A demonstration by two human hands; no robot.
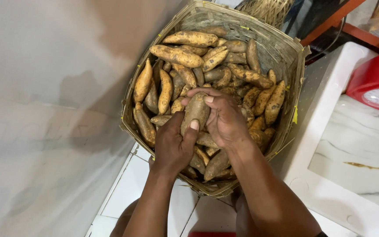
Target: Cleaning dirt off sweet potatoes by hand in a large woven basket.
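Holding one sweet potato [195,113] between them, both hands meet near the middle of the frame, above a woven basket [281,48] packed with more of the same. The left hand [172,145] comes up from the lower centre and wraps the lower left side of the sweet potato, its thumb pressed flat on the front of the skin. The right hand [225,120] comes in from the lower right and curls over the top and right side, fingers [198,92] hooked across the upper end. Both grips are closed firmly on that one sweet potato, which stands nearly upright, its brown skin dusted with dirt, just above the heap.

The heap of sweet potatoes [178,56] fills the basket from the upper centre down to the wrists. They are long, tapered, orange-brown with dark spots, and lie at all angles, touching and overlapping. The basket is squarish, made of pale flat strips, and tilts toward the camera; its near rim sits just above the forearms.

A grey wall [44,109] takes up the whole left side of the frame. White floor tiles [128,188] show at the bottom, under the basket. On the right lies a white marbled counter [356,145], and a red kitchen scale [378,81] with a round white dial sits on it at the right edge. A second woven basket [268,8] peeks in at the top edge.
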